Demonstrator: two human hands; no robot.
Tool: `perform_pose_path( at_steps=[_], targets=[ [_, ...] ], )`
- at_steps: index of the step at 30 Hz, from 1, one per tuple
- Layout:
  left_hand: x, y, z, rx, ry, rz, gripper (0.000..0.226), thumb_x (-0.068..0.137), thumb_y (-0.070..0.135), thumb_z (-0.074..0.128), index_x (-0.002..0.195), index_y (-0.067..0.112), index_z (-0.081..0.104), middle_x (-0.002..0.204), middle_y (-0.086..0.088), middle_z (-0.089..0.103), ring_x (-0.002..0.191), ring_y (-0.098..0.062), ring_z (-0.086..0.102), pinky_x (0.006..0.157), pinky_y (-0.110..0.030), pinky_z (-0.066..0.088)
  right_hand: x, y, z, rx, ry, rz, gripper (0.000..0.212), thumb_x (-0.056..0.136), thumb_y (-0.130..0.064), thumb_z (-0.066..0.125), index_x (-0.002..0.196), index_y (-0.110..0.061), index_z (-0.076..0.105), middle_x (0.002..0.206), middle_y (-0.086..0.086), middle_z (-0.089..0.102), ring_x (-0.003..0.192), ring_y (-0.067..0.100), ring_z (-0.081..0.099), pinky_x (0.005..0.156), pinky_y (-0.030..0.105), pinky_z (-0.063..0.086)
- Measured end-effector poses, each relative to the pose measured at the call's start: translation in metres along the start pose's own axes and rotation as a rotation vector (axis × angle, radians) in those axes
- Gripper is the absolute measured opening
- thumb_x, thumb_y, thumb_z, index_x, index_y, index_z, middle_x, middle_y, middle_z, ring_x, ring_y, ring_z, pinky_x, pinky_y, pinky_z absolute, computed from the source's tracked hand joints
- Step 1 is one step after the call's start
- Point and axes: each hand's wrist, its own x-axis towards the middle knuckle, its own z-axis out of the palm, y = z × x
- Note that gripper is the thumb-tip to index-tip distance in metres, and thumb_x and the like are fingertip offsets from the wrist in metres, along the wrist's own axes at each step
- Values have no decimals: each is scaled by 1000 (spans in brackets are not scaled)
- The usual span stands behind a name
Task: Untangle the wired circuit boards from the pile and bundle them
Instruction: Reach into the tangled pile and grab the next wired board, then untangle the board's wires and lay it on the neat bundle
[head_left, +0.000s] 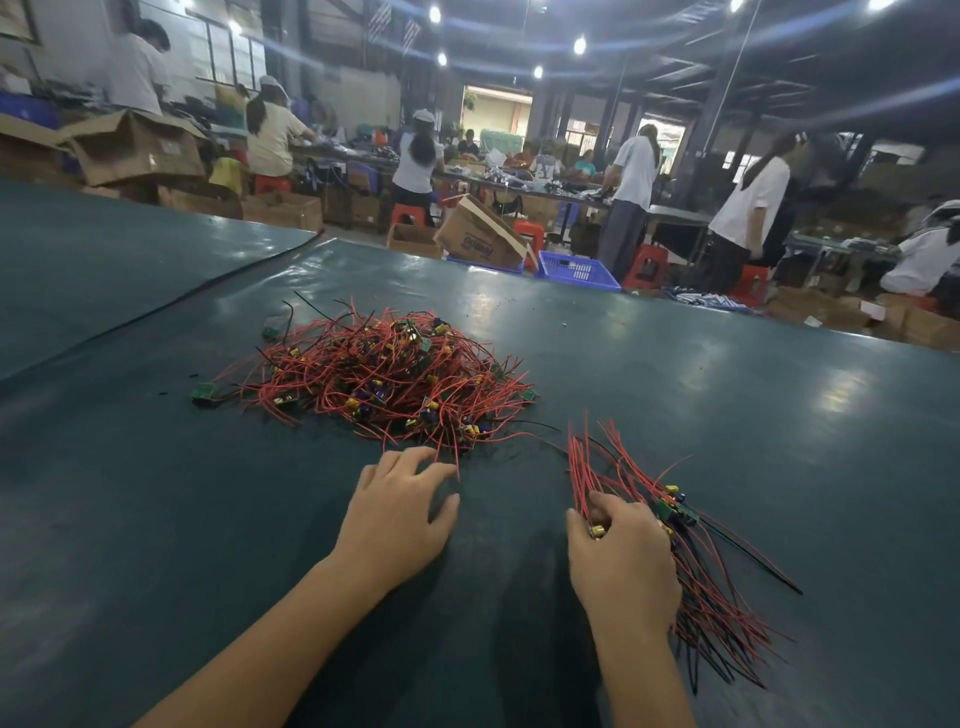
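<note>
Two bare hands reach forward over a dark green worktop (156, 519). On the left side, the left hand (400, 514) lies open, palm down, with its fingers spread and its fingertips at the near edge of the pile (384, 374), a tangled mound of small green circuit boards with red and black wires in the middle of the worktop. Well apart to the right, the right hand (623, 561) curls its fingers over a bundle (717, 597) of the same wired boards, gripping it where the boards gather while the wires fan out both ways. Beyond the far edge of the worktop sits a blue slatted crate (576, 270); its contents cannot be made out. Just left of it a cardboard box (483, 239) leans tilted, its inside hidden.
</note>
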Motion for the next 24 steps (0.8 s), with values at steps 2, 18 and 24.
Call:
perform_pose_path(
  at_steps=[2,18,24],
  targets=[
    [0,-4,3,96,-119,-69,48,96,53,39,140,34,45,152,2,37,140,-18,29,113,-38,20,0,-2,1,65,-26,-51,34,93,-37,62,125,-26,65,104,-9,58,87,12,55,66,28,41],
    [1,-2,0,23,46,-73,59,97,45,44,147,15,37,156,4,31,139,-13,31,113,-33,19,7,-6,24,760,-258,180,54,96,-25,63,145,-11,46,149,4,47,139,19,42,110,33,34],
    [-4,15,-10,-200,268,127,37,88,28,57,119,12,69,123,2,67,115,-14,60,102,-30,35,3,-11,31,816,-251,135,38,95,-22,64,131,-13,58,134,4,60,121,12,56,97,21,42]
  ],
)
